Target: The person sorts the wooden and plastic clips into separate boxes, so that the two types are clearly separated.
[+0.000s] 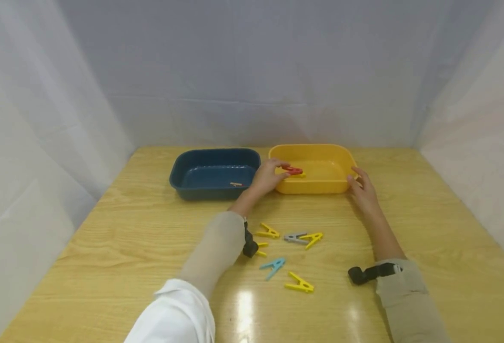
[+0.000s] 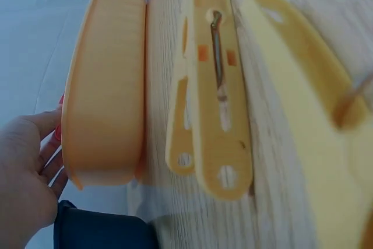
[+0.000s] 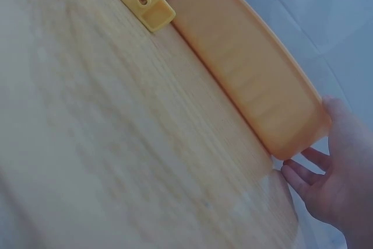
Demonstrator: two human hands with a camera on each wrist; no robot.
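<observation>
Both forearms stretch forward, sleeves pushed up toward the elbows, a dark strap at each wrist. The left hand [image 1: 267,177] reaches furthest, thumb and fingertips pinched together, seemingly round something small. The right hand [image 1: 362,190] lies lower and to the side, fingers straight and relaxed, palm turned inward.

A pale wooden surface [image 1: 428,228] (glossy, with light glaring at 6 o'clock) sits boxed in by white cloth walls [image 1: 252,71] at 9, 12 and 3 o'clock.
</observation>
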